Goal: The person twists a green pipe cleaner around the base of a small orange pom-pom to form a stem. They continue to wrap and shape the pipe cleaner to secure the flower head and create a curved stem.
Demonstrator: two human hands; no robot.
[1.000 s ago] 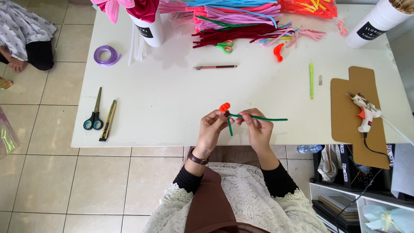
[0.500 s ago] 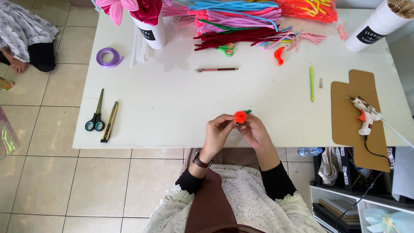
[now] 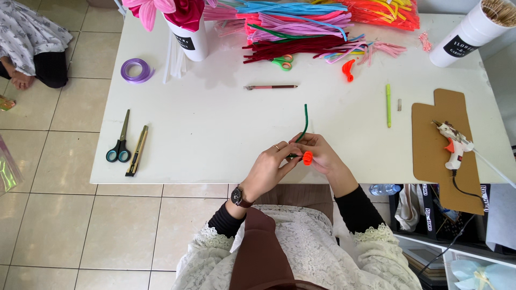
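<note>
- Two hands meet at the near edge of the white table (image 3: 215, 139); the left hand (image 3: 269, 169) pinches the base of one small orange bud (image 3: 307, 158); the right hand (image 3: 318, 153) closes on the one green pipe-cleaner stem (image 3: 305, 121), which curves up from the fingers toward the table's middle
- Two pairs of scissors: one black-and-teal pair (image 3: 120, 140) by the left edge, beside one utility knife (image 3: 137, 151); one green-handled pair (image 3: 282, 63) under the heap of pipe cleaners (image 3: 312, 21) at the far edge
- One purple ribbon roll (image 3: 135, 70); one pencil (image 3: 270, 87); one green pen (image 3: 388, 104)
- Two white tubes with dark labels, one at the far right corner (image 3: 462, 35), one (image 3: 188, 40) holding pink flowers
- One glue gun (image 3: 452, 140) on a cardboard sheet (image 3: 430, 156) by the right edge
</note>
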